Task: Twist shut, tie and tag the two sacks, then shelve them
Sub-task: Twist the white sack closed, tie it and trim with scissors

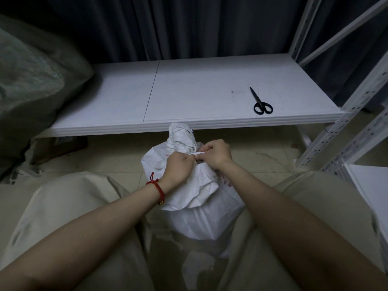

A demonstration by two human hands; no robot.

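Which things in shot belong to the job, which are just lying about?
Job: white sack, white tie strip pinched by left hand and right hand, white shelf.
Lying about: black scissors on the shelf, brown cardboard under it, grey-green bag at left (role unclear).

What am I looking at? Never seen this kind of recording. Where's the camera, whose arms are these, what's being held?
No machine here: a person works bare-handed. The single picture comes from a wide-angle camera worn on their head, looking forward and down, so the two forearms are their own. The left hand, with a red cord at the wrist, and the right hand both pinch a thin white strip at the twisted neck of a white sack. The sack stands on the tiled floor between their knees. Ahead is a low white shelf of a metal rack. Black scissors lie closed on it, toward the right. A bulky grey-green bundle fills the left side; I cannot tell what it is.
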